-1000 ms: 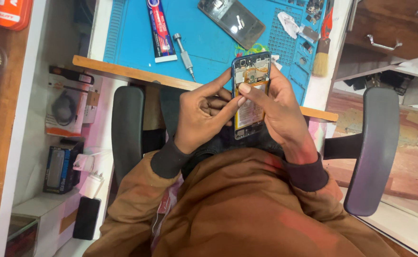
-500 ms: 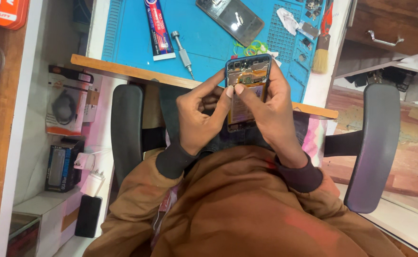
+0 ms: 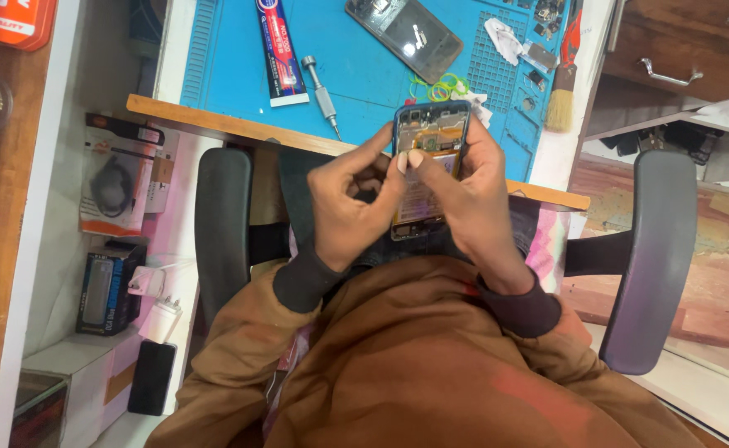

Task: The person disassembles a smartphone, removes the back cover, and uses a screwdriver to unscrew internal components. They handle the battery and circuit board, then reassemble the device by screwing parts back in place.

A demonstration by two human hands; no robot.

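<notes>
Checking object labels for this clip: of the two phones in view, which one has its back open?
The phone in both hands, held above the lap: its inner parts show. The other, the dark phone, lies closed on the blue mat, untouched.

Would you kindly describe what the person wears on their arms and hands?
Both arms are in loose brown jacket sleeves ending in dark ribbed knit cuffs at the wrists. The left hand and right hand are bare, with no gloves, and no rings or watch visible.

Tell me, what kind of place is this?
Probably a phone repair bench. Both hands, left hand and right hand, hold an opened phone with its insides showing. On the blue work mat lie a small screwdriver, a glue tube and a brush.
</notes>
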